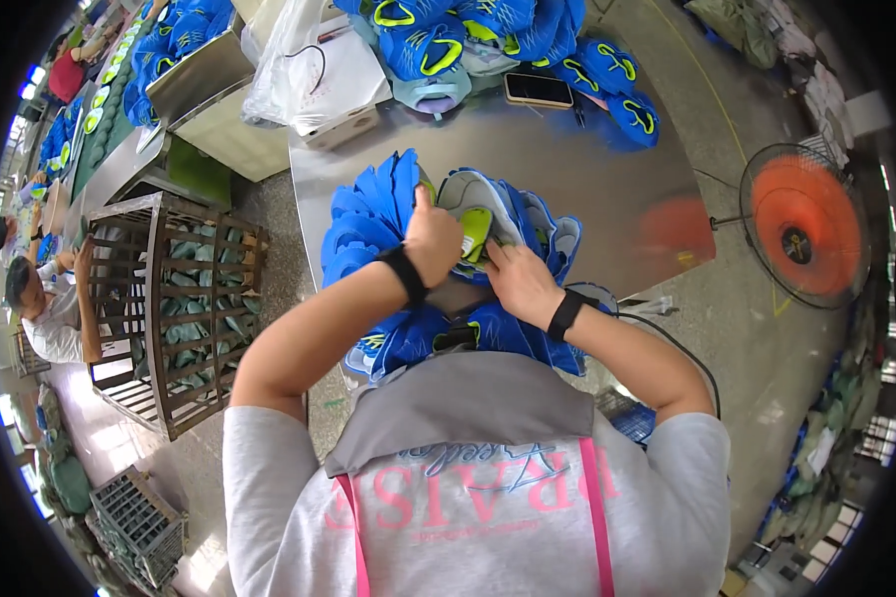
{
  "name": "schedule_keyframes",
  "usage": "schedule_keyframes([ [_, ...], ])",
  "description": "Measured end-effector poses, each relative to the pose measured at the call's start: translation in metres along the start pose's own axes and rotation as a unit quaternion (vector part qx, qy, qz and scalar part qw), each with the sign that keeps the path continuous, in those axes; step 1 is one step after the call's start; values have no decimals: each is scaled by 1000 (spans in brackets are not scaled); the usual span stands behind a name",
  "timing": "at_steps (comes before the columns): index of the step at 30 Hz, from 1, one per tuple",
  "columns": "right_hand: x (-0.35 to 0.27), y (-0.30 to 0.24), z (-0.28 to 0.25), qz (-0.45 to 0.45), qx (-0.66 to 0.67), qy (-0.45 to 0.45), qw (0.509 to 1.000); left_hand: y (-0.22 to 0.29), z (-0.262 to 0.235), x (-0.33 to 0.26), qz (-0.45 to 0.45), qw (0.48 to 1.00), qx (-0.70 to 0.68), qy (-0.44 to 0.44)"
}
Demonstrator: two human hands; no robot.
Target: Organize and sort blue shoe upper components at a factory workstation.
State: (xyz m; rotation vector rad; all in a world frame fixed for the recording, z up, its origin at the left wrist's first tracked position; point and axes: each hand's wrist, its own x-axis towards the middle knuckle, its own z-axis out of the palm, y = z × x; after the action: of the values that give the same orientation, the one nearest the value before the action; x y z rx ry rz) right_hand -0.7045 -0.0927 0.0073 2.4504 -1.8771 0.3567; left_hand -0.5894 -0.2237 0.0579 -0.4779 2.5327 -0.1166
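A blue shoe upper (480, 189) with a pale grey lining stands among others at the metal table's near side. Its lime-green tongue (476, 231) shows between my two hands. My left hand (435, 244), thumb pointing away from me, is closed at the upper's left edge. My right hand (523, 284) pinches close by the tongue, fingertips bent inward. To the left of my left hand, several blue uppers (373, 204) fan out in a stack. More blue uppers (513, 328) lie just below my hands, against my grey apron. Black bands circle both wrists.
Piled blue uppers (438, 45), a phone (538, 91) and a white box (343, 124) sit at the far side of the metal table (627, 224). An orange fan (804, 224) stands right. Left, a person (50, 308) is beside a slatted cart (159, 318).
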Motion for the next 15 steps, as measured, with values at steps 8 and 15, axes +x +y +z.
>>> schedule_keyframes([
  [8,10,6,-13,67,-15,-86,994,8,61,62,69,972,-203,91],
  [15,34,23,-31,116,8,-55,992,-22,35,51,124,942,-302,-73],
])
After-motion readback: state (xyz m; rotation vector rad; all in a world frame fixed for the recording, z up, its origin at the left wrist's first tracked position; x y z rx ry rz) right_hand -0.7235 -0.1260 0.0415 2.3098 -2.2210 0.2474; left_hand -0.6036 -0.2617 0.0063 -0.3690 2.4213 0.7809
